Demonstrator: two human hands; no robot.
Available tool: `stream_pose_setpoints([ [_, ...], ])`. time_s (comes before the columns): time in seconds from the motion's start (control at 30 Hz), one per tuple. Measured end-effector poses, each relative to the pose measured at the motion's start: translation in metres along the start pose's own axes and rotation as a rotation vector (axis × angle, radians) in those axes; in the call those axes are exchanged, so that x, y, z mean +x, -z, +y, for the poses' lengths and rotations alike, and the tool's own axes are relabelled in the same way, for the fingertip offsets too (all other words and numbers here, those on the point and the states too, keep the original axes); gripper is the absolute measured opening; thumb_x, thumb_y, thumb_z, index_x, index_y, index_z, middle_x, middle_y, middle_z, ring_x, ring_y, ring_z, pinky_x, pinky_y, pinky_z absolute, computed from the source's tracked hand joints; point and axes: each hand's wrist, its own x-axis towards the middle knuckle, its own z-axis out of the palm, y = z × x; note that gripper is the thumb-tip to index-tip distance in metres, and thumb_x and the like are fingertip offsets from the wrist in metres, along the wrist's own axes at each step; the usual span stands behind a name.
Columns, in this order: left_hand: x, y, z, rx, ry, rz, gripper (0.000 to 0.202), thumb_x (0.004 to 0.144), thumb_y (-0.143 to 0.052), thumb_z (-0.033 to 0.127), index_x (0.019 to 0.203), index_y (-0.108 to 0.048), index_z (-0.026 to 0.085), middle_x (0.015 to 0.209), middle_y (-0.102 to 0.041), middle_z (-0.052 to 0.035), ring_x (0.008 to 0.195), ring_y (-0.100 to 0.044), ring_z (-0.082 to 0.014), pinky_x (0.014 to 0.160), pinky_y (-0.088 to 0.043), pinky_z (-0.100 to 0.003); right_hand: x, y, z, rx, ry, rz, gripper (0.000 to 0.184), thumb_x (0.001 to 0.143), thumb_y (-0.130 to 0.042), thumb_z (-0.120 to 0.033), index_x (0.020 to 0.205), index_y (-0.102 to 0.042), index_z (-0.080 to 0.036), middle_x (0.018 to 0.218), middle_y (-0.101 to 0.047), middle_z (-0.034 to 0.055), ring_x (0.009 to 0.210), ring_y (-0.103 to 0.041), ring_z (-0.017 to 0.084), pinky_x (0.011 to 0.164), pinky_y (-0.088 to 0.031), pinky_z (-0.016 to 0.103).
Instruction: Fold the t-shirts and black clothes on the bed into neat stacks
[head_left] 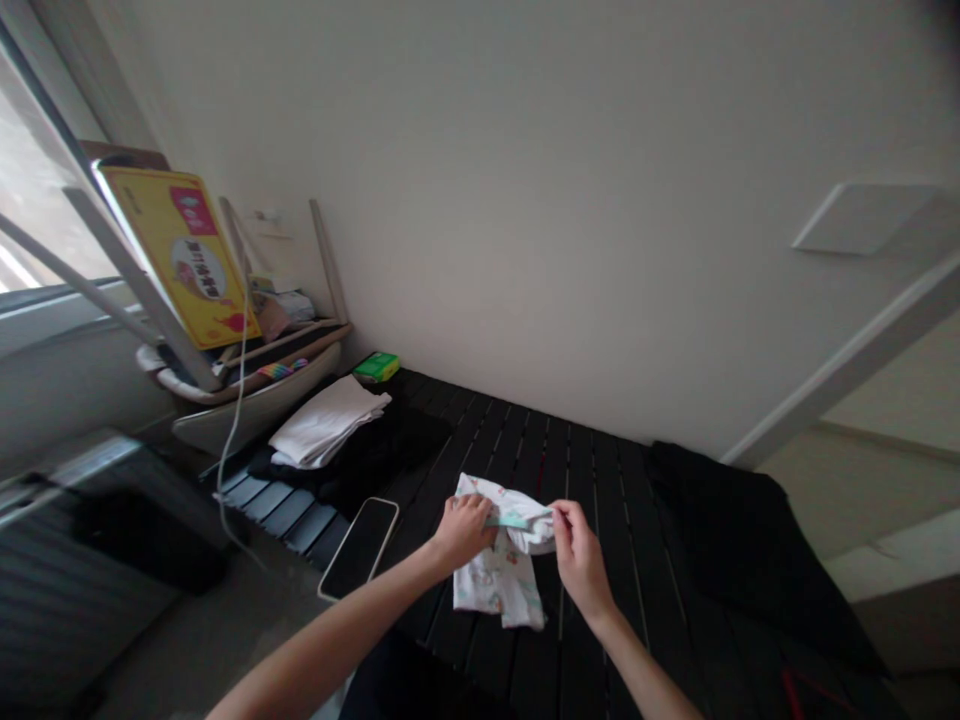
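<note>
On the slatted black counter (600,470), near the middle, a small white printed garment (499,590), partly folded, with mint-green trim (514,520) across the top. Left hand (465,533) clamped on the upper fold, perhaps for keeping the cloth pressed down in one place. Right hand (581,560) apart from it, fingertips (559,512) pinching the far edge, so the cloth pulled tight between both hands. Just beside, a smartphone (358,548) lying flat, off the cloth. Farther back, a folded white cloth (324,422) on dark fabric (360,470), probably set aside from the working space.
</note>
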Motion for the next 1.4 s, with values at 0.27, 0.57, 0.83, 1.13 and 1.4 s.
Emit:
stream_pose_setpoints([
  [0.27,0.004,0.032,-0.020,-0.338,0.166,0.313,0.026,0.078,-0.041,0.006,0.094,-0.056,0.020,0.095,-0.064,-0.0037,0.092,-0.060,-0.0175,0.082,-0.043,-0.028,0.011,0.054,-0.013,-0.039,-0.042,-0.021,0.034,0.091,-0.040,-0.051,0.096,-0.055,-0.021,0.075,-0.061,0.0018,0.062,-0.056,0.015,0.056,-0.045,0.024],
  [0.57,-0.026,0.102,-0.041,-0.716,-0.153,-0.093,0.029,0.089,-0.047,0.040,0.087,-0.060,0.014,0.071,-0.054,0.0025,0.064,-0.047,-0.0102,0.056,-0.035,-0.019,0.023,0.139,-0.023,0.047,-0.113,-0.367,0.030,0.088,-0.050,-0.050,0.093,-0.059,-0.022,0.071,-0.055,-0.0017,0.059,-0.048,0.013,0.053,-0.038,0.023],
  [0.83,0.047,0.159,-0.030,-0.290,-0.209,-0.032,0.025,0.081,-0.062,0.034,0.099,-0.064,0.017,0.088,-0.062,-0.0009,0.083,-0.055,-0.0170,0.072,-0.042,-0.024,0.096,0.146,-0.011,-0.277,-0.008,-0.281,0.033,0.089,-0.045,-0.048,0.094,-0.060,-0.019,0.072,-0.063,0.0033,0.063,-0.056,0.016,0.060,-0.043,0.027],
  [1.13,0.071,0.047,0.007,0.087,-0.138,0.272,0.042,0.086,-0.049,0.018,0.128,-0.051,0.023,0.135,-0.048,-0.0079,0.128,-0.040,-0.0235,0.106,-0.032,-0.041,0.063,0.048,0.029,-0.718,0.256,-0.115,0.041,0.090,-0.040,-0.028,0.126,-0.054,-0.017,0.134,-0.051,0.0136,0.122,-0.049,0.025,0.100,-0.040,0.041],
  [1.4,0.000,-0.057,-0.026,0.208,-0.117,0.156,0.052,0.097,-0.035,0.040,0.147,-0.031,0.026,0.154,-0.030,-0.0048,0.141,-0.025,-0.0262,0.113,-0.025,-0.048,-0.038,0.009,0.073,-0.716,0.071,-0.358,0.051,0.077,-0.044,-0.012,0.124,-0.060,-0.024,0.143,-0.044,0.0073,0.129,-0.042,0.026,0.105,-0.038,0.041],
])
